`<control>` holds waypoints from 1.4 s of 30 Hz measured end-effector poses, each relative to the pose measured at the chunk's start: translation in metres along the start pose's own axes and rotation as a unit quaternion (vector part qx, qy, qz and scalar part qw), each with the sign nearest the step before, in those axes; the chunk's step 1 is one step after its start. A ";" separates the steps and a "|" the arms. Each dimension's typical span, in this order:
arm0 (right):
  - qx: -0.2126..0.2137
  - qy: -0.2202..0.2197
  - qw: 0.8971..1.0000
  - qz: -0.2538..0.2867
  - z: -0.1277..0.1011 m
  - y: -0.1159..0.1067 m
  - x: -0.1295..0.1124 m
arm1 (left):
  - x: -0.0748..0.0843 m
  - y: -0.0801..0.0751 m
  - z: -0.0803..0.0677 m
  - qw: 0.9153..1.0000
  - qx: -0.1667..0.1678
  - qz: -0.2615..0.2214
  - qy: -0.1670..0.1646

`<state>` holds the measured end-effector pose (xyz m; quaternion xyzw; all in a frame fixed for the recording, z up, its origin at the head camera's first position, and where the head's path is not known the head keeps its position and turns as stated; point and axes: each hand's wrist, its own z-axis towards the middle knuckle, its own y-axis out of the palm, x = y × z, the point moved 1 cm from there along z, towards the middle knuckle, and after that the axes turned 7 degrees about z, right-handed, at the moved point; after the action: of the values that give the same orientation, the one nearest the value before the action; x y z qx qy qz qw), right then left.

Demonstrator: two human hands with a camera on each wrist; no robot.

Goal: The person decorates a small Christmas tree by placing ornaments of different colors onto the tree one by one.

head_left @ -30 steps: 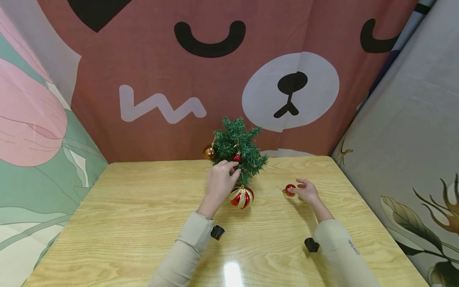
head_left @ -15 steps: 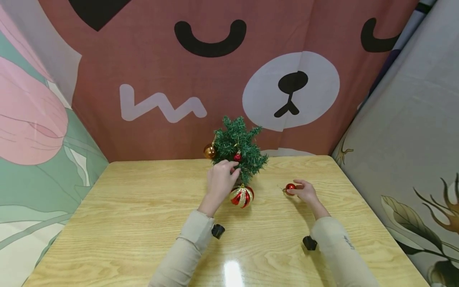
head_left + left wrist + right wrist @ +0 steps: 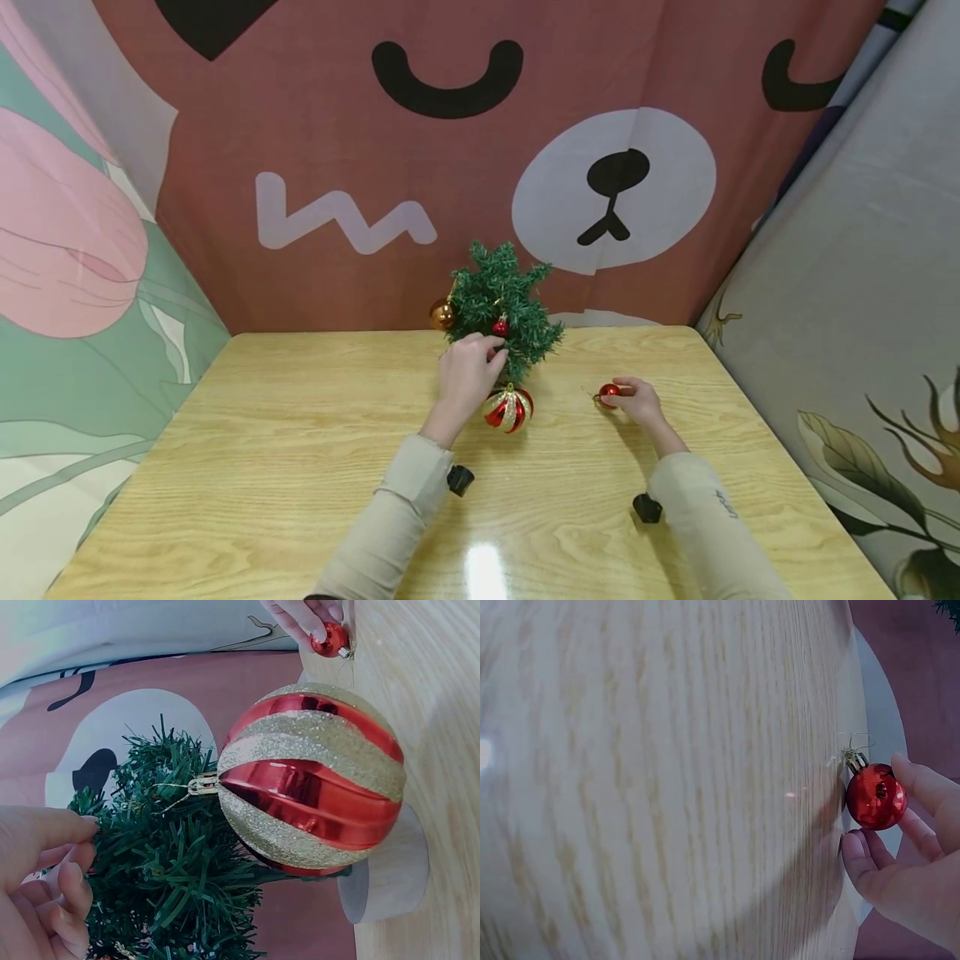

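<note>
Left hand (image 3: 467,372): reaching forward, fingers (image 3: 71,881) curled into the little tree (image 3: 504,307), pinching a branch just beside a small red bauble (image 3: 500,327)
Right hand (image 3: 639,402): low on the worktop (image 3: 262,433), right of the tree; fingertips pinching a loose red bauble (image 3: 608,392) that touches the wood
Bauble count: four; gold one (image 3: 442,315), small red one and striped red-gold one (image 3: 507,408) hang on the tree; one in hand
Trees: one

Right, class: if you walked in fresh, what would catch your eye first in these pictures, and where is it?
First, the small green tree at the table's far edge, before a big cartoon bear curtain. A large red-and-gold striped bauble hangs low on it, beside the left hand, which holds a branch. To the right, the right hand pinches a small red bauble at the tabletop.
</note>
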<state>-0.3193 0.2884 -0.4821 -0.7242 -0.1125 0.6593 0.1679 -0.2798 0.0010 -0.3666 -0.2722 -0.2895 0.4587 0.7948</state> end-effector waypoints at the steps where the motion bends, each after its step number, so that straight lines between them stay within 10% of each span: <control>1: 0.003 0.000 1.000 0.000 0.000 0.000 0.000 | 0.000 0.000 0.000 1.000 0.000 -0.002 0.000; 42: 0.023 -0.048 0.994 0.094 -0.011 -0.007 -0.003 | 0.000 0.000 -0.001 1.000 -0.009 -0.005 0.004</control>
<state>-0.3079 0.2923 -0.4756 -0.6948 -0.0371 0.7087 0.1164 -0.2793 0.0010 -0.3670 -0.2797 -0.2920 0.4509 0.7957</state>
